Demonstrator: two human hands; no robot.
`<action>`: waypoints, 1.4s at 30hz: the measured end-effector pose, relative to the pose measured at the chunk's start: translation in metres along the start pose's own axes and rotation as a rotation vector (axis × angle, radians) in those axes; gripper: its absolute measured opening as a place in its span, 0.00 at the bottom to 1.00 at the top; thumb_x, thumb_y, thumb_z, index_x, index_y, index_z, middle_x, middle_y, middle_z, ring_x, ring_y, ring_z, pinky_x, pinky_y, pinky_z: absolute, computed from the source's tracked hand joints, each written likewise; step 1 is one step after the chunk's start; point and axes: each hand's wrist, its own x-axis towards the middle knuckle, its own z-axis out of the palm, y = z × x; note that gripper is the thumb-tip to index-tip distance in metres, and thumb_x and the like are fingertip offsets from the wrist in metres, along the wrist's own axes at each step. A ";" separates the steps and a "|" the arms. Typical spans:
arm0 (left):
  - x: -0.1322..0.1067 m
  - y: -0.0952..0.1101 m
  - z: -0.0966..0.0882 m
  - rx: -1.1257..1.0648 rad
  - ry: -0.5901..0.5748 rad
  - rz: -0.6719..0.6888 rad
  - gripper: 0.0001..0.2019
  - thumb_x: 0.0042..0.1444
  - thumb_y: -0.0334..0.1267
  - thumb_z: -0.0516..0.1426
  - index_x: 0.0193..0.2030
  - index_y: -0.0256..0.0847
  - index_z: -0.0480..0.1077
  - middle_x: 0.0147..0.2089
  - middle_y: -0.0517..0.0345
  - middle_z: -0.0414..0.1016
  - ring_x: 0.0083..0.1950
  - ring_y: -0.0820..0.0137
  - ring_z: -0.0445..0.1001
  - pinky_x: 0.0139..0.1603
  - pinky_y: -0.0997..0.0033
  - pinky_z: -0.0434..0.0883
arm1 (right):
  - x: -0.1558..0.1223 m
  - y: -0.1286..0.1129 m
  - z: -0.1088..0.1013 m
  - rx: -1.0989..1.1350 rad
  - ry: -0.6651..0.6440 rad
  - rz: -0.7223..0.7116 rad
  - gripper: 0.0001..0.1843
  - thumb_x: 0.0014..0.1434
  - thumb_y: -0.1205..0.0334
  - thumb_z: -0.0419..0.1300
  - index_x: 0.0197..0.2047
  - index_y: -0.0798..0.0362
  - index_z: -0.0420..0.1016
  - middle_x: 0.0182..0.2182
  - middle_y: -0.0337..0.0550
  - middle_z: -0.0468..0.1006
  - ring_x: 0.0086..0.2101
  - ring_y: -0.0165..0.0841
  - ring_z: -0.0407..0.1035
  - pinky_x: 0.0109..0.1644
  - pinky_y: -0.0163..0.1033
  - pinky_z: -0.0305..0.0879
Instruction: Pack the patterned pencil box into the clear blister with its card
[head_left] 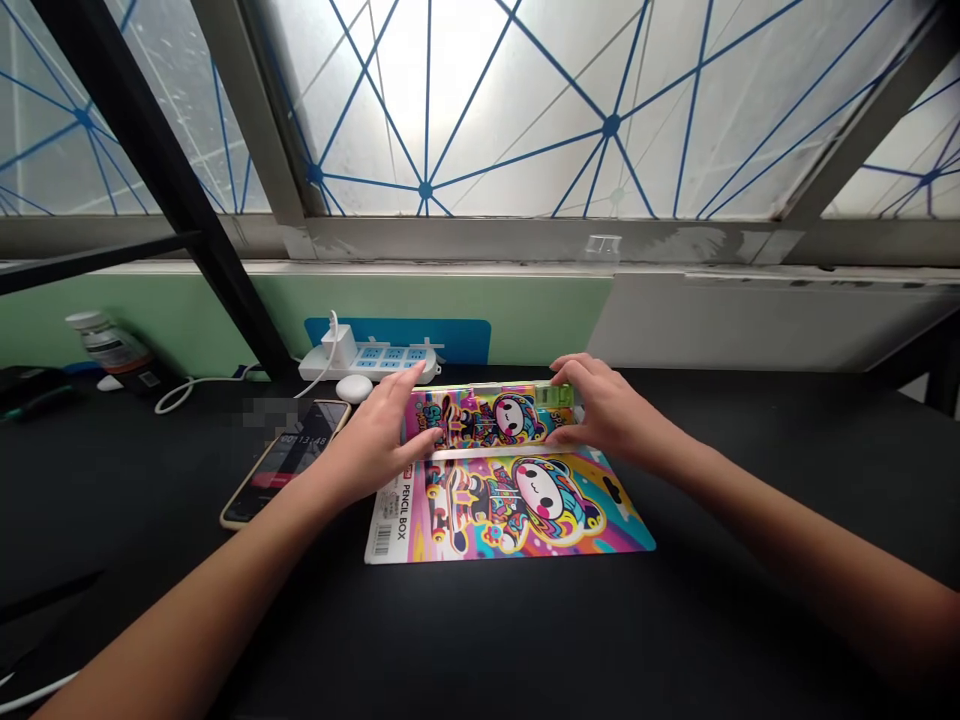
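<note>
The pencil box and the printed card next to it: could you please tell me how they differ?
The pencil box is gripped by the left hand and right hand; the printed card lies flat on the desk. Only the box has a green end; only the card shows "PENCIL BOX" lettering. Both show a skateboarding cartoon.

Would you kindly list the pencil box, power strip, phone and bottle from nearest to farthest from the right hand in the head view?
From the right hand:
1. The pencil box, touching it, at the hand's left.
2. The power strip, back left.
3. The phone, further left.
4. The bottle, far left.
</note>
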 end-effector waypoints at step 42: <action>-0.094 0.024 0.002 -0.096 -0.146 0.114 0.29 0.63 0.43 0.61 0.70 0.51 0.60 0.73 0.46 0.63 0.70 0.51 0.68 0.65 0.54 0.72 | -0.132 0.005 -0.014 0.258 -0.152 -0.083 0.46 0.60 0.59 0.66 0.75 0.39 0.50 0.71 0.54 0.62 0.67 0.53 0.61 0.63 0.61 0.68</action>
